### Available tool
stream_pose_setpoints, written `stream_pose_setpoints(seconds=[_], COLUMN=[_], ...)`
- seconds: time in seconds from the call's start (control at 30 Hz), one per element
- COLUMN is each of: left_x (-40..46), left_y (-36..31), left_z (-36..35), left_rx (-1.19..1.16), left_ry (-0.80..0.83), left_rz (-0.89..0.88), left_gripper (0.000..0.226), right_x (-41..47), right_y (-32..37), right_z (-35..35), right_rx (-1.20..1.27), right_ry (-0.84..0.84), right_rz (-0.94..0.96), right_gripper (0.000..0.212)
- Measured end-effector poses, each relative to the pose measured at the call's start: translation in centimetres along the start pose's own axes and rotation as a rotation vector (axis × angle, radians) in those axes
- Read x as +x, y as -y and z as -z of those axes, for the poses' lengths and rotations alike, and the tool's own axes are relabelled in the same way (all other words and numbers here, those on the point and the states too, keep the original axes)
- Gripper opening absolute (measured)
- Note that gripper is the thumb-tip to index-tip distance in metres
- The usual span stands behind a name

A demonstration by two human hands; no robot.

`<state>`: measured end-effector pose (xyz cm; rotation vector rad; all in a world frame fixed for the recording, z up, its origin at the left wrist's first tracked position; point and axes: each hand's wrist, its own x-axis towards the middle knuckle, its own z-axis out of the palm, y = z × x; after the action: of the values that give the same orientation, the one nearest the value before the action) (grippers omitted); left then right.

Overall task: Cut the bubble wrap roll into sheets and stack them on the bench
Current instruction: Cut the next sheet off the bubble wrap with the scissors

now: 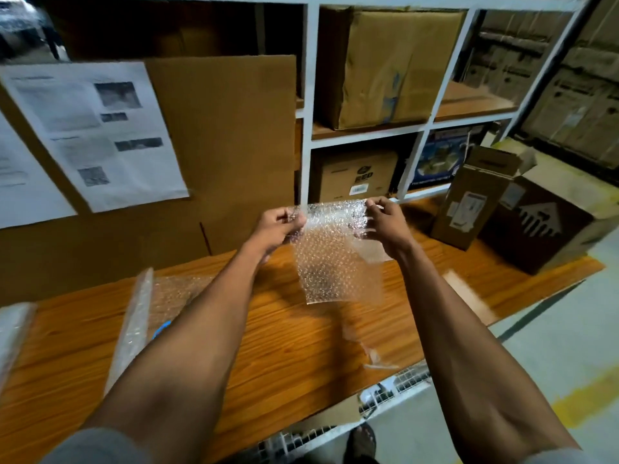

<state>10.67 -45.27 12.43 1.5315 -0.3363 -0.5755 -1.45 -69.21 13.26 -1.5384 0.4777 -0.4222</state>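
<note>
Your both arms extended forward, forearms bare, grey sleeves at frame bottom. Your left hand [279,226] raised, fingers curled, thumb and fingertips pinched together. Your right hand [385,226] level with it, slightly apart, likewise pinched, knuckles toward you. Wrists straight, elbows slightly bent. Both hands at same height, facing each other.

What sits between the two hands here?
In the head view, only the bubble wrap sheet: the left hand and right hand pinch its top corners, and it hangs above the bench.

Head-worn camera looks forward and down over the bench [301,346].
</note>
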Motion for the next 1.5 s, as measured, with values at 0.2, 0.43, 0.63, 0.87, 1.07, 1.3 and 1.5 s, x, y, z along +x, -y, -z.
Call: stream_pose_setpoints(seconds=[0.2,0.43,0.63,0.87,1.07,1.3,1.5], left_x=[6.7,12.6,18.2,25.3,26.2,30.3,32.5], left_y=[0.1,0.5,2.7,9.1,9.9,12.0,13.7], left_z=[-7.1,-14.2,-17.9,-18.8,-20.2,-20.2,-20.1], left_rx=[0.020,0.098,0.031,0.170,0.499,0.630,0.744], left_ry=[-0.082,-0.093,-0.128,-0.264,-0.325,-0.373,-0.413], left_rz=[0.058,0.109,0.202,0.303,0.270,0.286,0.280], left_gripper=[0.052,0.032,0.058,0.069,0.014,0.017,0.024], right_x=[6.3,12.5,16.4,18.8,22.5,27.3,29.8], right_y=[-0.4,-3.1,-5.2,-8.7,-12.6,-17.6,-20.4], right_z=[7.0,15.9,20.0,22.2,21.8,20.1,19.7], right_rx=[0.042,-0.036,0.048,-0.113,-0.177,-0.402,-0.807], right_ry=[0.100,0.326,0.291,0.475,0.308,0.125,0.032], right_rz=[-0.110,-0.313,-0.373,-0.474,-0.443,-0.397,-0.253], right_gripper=[0.029,0.050,0.043,0.017,0.009,0.015,0.023])
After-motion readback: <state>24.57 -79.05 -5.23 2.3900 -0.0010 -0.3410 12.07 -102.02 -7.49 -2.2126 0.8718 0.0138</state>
